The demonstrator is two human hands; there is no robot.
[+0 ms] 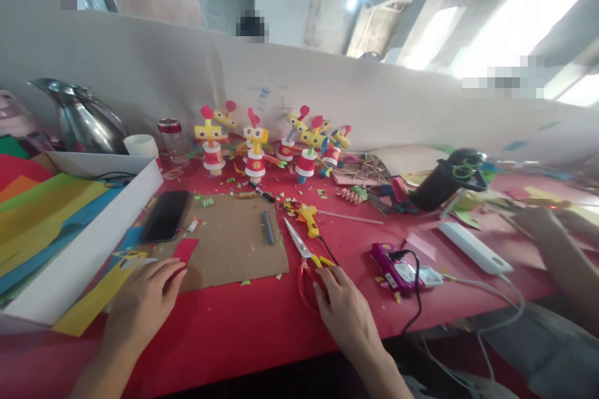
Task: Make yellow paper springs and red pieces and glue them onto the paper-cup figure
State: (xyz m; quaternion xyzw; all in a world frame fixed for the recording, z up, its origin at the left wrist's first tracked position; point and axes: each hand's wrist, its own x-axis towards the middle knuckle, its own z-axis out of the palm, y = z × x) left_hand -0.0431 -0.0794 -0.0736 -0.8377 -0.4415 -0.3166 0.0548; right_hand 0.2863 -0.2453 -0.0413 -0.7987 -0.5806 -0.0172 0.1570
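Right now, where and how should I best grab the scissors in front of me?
Probably by the handles, coming from the near side with your right hand, whose fingers are right at them. The scissors lie with their blades pointing away and slightly left, so the handles face you and the tips sit clear of your fingers.

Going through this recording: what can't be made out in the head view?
All in the head view:
- Right hand: its own back hides how its fingertips meet the scissors.
- Left hand: its fingers hide whether it grips the red paper.
- Metal jug: base hidden by the white box, itself cut by the left edge.
- Wall marks: too small, blurred.
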